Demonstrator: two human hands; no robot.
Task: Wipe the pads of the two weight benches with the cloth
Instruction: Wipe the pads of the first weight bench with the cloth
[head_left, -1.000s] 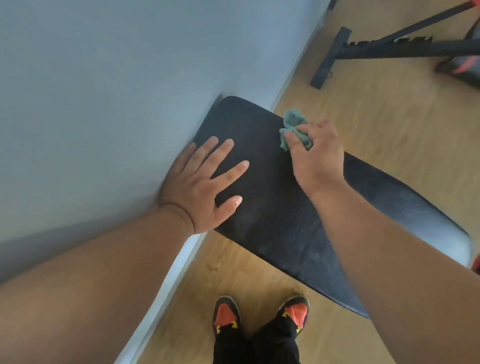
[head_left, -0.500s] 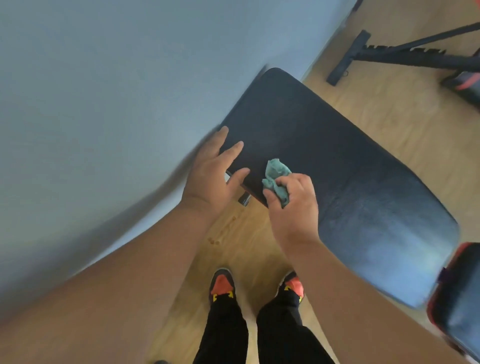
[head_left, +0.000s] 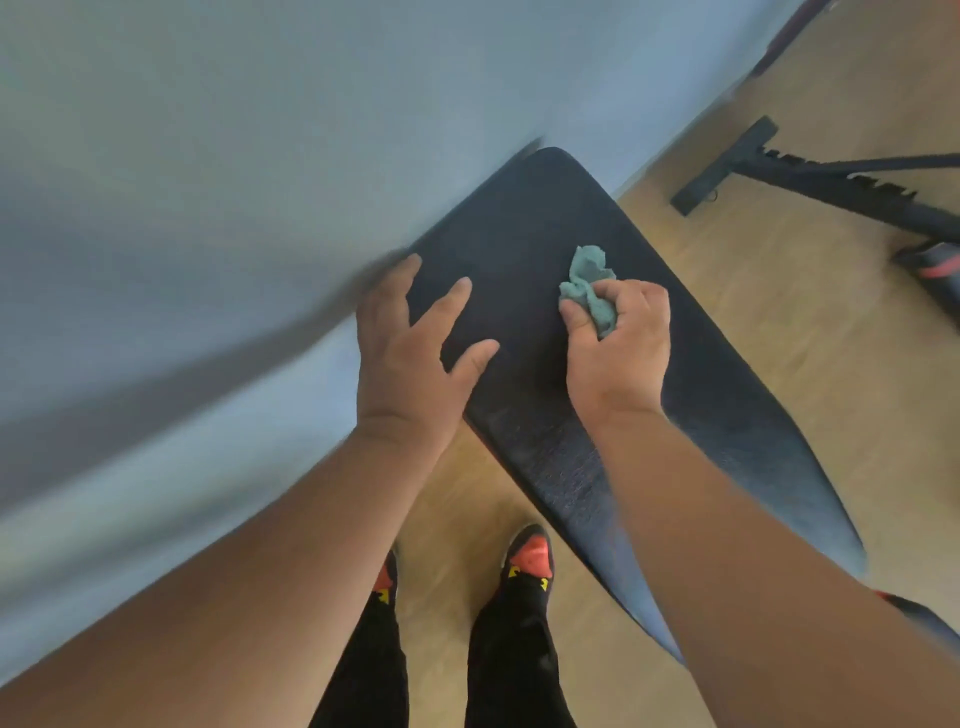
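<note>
On the bench pad (head_left: 524, 249), the right hand (head_left: 621, 343), gripping the cloth (head_left: 589, 291), has moved from the near edge inward. Left hand (head_left: 410, 353) stays spread there.

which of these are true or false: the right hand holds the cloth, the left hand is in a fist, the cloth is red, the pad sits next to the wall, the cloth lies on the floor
1. The right hand holds the cloth. True.
2. The left hand is in a fist. False: its fingers are spread and rest on the black bench pad.
3. The cloth is red. False: it is teal green.
4. The pad sits next to the wall. True: its far corner reaches the wall.
5. The cloth lies on the floor. False: it is bunched in the right hand over the pad.
</note>
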